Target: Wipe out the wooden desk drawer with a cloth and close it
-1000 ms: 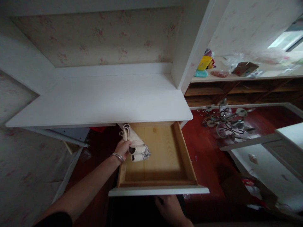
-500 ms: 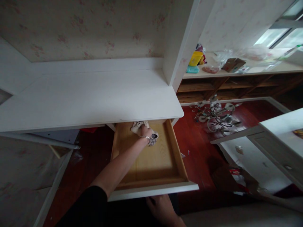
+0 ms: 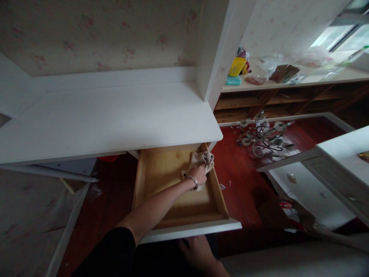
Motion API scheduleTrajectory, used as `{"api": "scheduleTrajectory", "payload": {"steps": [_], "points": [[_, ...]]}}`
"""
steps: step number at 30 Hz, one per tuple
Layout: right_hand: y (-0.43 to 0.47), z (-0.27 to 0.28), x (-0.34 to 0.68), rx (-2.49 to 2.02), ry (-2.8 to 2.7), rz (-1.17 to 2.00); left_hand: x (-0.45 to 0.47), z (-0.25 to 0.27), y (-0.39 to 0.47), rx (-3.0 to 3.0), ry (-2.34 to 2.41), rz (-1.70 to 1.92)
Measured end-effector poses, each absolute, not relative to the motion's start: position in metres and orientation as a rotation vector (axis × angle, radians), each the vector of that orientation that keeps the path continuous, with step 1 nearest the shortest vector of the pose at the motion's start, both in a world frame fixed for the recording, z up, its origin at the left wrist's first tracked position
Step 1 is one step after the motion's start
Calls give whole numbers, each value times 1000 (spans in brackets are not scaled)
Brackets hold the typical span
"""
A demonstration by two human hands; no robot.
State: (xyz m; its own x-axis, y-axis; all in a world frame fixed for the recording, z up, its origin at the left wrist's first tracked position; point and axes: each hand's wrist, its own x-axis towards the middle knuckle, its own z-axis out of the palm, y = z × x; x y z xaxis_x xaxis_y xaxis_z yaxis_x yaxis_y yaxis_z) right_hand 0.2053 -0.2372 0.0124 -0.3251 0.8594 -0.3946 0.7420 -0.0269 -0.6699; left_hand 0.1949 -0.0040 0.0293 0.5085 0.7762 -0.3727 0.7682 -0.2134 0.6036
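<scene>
A bunched beige cloth (image 3: 198, 161) with a patterned part is gripped in my left hand (image 3: 197, 176), which wears a silver bangle. The cloth lies against the right inner wall of a pulled-out wooden drawer (image 3: 161, 179), near the back corner. Pale bare wood lines the drawer, and its front panel (image 3: 193, 230) is white. Just below that panel, close to its middle, is my right hand (image 3: 198, 252). Its fingertips are hidden in shadow and behind the panel, so its grip cannot be made out.
The white desktop (image 3: 115, 117) overhangs the drawer. On the red floor to the right lies a metal chandelier (image 3: 263, 134). A shelf unit (image 3: 288, 98) carries a yellow container (image 3: 237, 67), a cardboard box (image 3: 285, 73) and plastic bags. Another white cabinet (image 3: 331, 173) stands at right.
My left hand has moved the cloth rightward, from the back middle of the drawer to its right wall. My right hand stays below the drawer front. The view has shifted slightly.
</scene>
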Motion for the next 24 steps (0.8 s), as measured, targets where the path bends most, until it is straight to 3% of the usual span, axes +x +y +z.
{"api": "scheduleTrajectory", "payload": {"steps": [9,19,24], "points": [[-232,17,206,-1726,-2115,1281,141,58,-94,2296,597,-480],[-235,17,205,-1773,-2137,1259,16,69,-61,2501,505,-760],[-235,18,205,-1760,-2120,1258,-28,60,-41,2586,737,-872]]}}
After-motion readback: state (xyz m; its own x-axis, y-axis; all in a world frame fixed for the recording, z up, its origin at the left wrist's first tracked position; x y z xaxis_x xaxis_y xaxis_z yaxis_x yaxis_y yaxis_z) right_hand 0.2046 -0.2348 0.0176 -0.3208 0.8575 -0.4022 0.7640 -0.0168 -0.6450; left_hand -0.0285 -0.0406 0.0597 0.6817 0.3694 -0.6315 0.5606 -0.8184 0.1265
